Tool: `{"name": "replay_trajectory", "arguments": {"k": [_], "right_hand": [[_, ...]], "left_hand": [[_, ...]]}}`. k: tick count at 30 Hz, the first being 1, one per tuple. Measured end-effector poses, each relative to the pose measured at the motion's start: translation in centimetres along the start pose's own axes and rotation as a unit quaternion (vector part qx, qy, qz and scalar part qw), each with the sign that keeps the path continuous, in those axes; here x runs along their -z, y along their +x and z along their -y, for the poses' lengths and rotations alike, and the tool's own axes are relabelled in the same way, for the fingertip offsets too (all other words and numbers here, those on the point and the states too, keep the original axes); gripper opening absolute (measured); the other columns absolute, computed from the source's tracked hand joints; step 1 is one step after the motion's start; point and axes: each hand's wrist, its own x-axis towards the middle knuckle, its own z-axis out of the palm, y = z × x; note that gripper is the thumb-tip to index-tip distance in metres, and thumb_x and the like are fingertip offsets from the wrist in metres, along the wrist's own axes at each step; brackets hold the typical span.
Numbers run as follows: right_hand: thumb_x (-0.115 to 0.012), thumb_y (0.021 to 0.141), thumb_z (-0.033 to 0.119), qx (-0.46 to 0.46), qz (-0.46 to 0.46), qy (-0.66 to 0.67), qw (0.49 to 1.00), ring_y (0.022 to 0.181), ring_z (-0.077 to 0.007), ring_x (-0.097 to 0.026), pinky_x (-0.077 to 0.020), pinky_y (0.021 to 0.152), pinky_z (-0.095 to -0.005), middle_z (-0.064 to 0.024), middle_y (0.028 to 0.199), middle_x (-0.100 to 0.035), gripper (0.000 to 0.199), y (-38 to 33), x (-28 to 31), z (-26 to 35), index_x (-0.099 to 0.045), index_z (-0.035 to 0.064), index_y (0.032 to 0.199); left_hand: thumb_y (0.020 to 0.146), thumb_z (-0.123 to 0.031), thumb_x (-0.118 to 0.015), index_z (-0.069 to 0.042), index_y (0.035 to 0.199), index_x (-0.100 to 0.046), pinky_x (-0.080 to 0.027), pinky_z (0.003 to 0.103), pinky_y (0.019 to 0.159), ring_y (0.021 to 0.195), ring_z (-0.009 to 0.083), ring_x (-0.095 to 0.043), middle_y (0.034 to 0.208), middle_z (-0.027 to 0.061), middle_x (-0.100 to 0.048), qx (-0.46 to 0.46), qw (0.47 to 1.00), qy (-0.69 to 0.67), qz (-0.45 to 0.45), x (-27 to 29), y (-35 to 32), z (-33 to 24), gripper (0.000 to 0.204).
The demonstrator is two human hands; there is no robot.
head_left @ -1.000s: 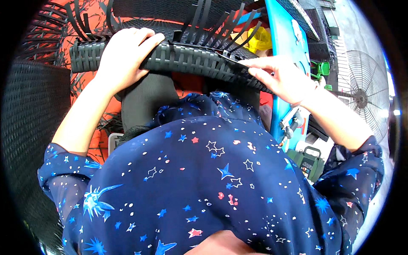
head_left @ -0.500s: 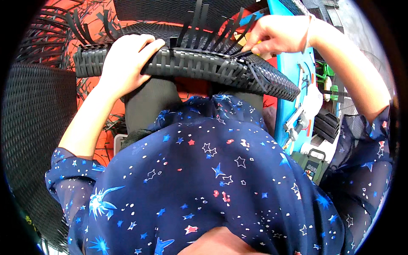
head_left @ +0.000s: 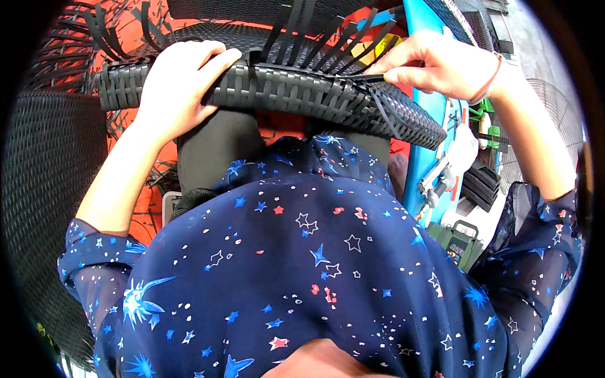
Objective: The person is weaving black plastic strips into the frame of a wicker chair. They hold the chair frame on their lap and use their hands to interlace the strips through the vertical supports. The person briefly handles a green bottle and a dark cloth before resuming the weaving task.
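Two hands work a black woven panel [head_left: 277,94] lying across my knees in the head view: my left hand [head_left: 179,82] clamps its edge, my right hand [head_left: 435,63] pinches one loose strip [head_left: 353,79]. I judge it mostly woven (many strip ends still stick up). Right of it a blue board [head_left: 419,157]; labels unreadable.

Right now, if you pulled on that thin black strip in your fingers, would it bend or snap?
The thin black strip pinched by the right hand would probably bend: loose strips beside it curve and splay freely. It looks flat and smooth, so it may slip. The woven black piece under the left hand looks stiffer, holding its shape across the lap.
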Motion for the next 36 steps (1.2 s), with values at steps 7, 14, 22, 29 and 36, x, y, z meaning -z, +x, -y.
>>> {"name": "replay_trajectory", "arguments": {"k": [7, 14, 22, 29, 36], "right_hand": [[-0.063, 0.101, 0.023, 0.007, -0.014, 0.003, 1.0, 0.062, -0.0089, -0.059, -0.0517, 0.061, -0.0281, -0.0021, 0.082, -0.072, 0.028, 0.0, -0.8, -1.3, -0.073, 0.0097, 0.123], [-0.064, 0.101, 0.024, -0.014, -0.017, 0.025, 0.999, 0.057, -0.0076, -0.054, -0.0495, 0.056, -0.0277, -0.0012, 0.078, -0.069, 0.029, -0.3, -1.0, -0.9, -0.072, 0.0104, 0.124], [-0.063, 0.101, 0.017, 0.047, 0.031, -0.019, 0.998, 0.074, -0.0066, -0.058, -0.0512, 0.068, -0.0273, -0.002, 0.083, -0.067, 0.028, 1.1, 0.6, -0.9, -0.072, 0.001, 0.122], [-0.067, 0.098, 0.014, -0.101, 0.029, 0.064, 0.992, 0.069, -0.007, -0.06, -0.0534, 0.07, -0.0278, -0.003, 0.087, -0.072, 0.027, 0.5, 0.0, 1.6, -0.072, 0.0011, 0.121], [-0.068, 0.095, 0.014, -0.063, -0.106, 0.069, 0.99, 0.096, -0.0192, -0.073, -0.0555, 0.09, -0.0328, -0.0109, 0.101, -0.077, 0.026, -1.1, -4.6, 1.8, -0.074, 0.0091, 0.12]], "left_hand": [[0.06, -0.011, -0.085, -0.012, 0.127, -0.06, -0.047, 0.043, 0.098, 0.111, 0.0294, -0.059, 0.119, 0.007, -0.06, 0.004, 1.0, 0.004, 0.0, 0.3, 0.2, -0.1, 0.072], [0.06, -0.011, -0.085, -0.012, 0.128, -0.06, -0.047, 0.044, 0.098, 0.111, 0.0294, -0.059, 0.118, 0.0065, -0.06, -0.001, 1.0, 0.001, -0.007, 0.2, 0.1, -0.1, 0.072], [0.06, -0.012, -0.085, -0.012, 0.129, -0.059, -0.047, 0.044, 0.098, 0.111, 0.0292, -0.059, 0.12, 0.0065, -0.059, 0.004, 1.0, 0.011, 0.008, 0.5, -0.2, -0.1, 0.074], [0.058, -0.012, -0.087, -0.013, 0.132, -0.058, -0.046, 0.043, 0.099, 0.11, 0.0287, -0.058, 0.12, 0.0062, -0.058, 0.001, 1.0, 0.022, 0.017, 0.6, -0.6, -0.5, 0.079], [0.057, -0.011, -0.087, -0.012, 0.13, -0.059, -0.046, 0.044, 0.1, 0.111, 0.0288, -0.058, 0.12, 0.0066, -0.059, 0.002, 1.0, 0.014, 0.016, 0.4, -0.6, -0.3, 0.078]]}}
